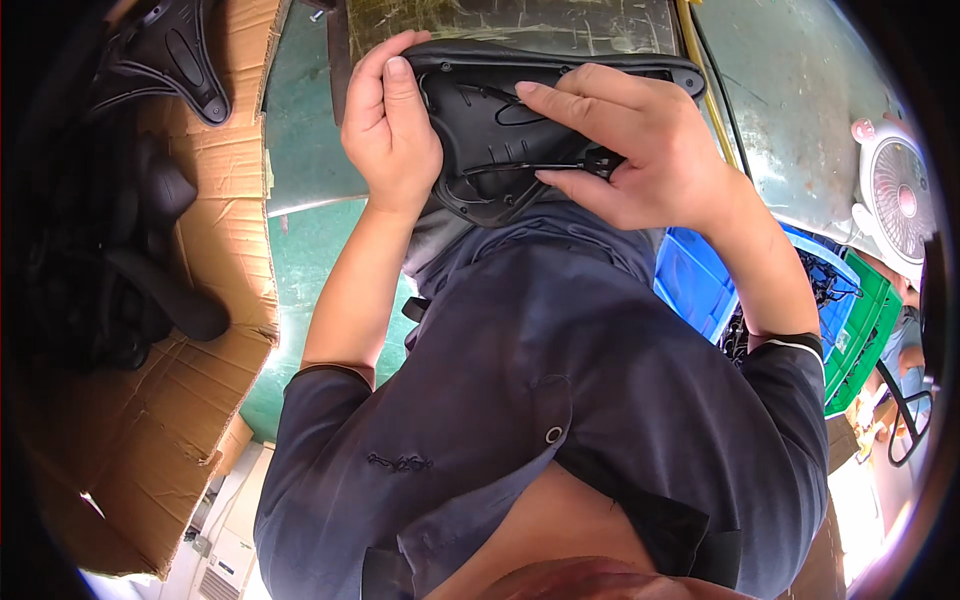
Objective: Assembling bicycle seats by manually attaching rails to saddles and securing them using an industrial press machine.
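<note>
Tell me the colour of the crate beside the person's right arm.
Blue crate, clearest in the head view; a green one sits beyond it.

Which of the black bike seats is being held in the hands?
The black seat at top centre, underside up, gripped by the left hand and right hand. The other seat lies untouched on cardboard, top left.

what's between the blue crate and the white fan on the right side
In the head view, a green crate lies between the blue crate and the white fan, with dark parts along the blue crate's edge.

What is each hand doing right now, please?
Left hand: closed around the end of the black moulded plastic saddle shell.
Right hand: holding the same shell, fingers pinching a thin black metal rail.
</note>
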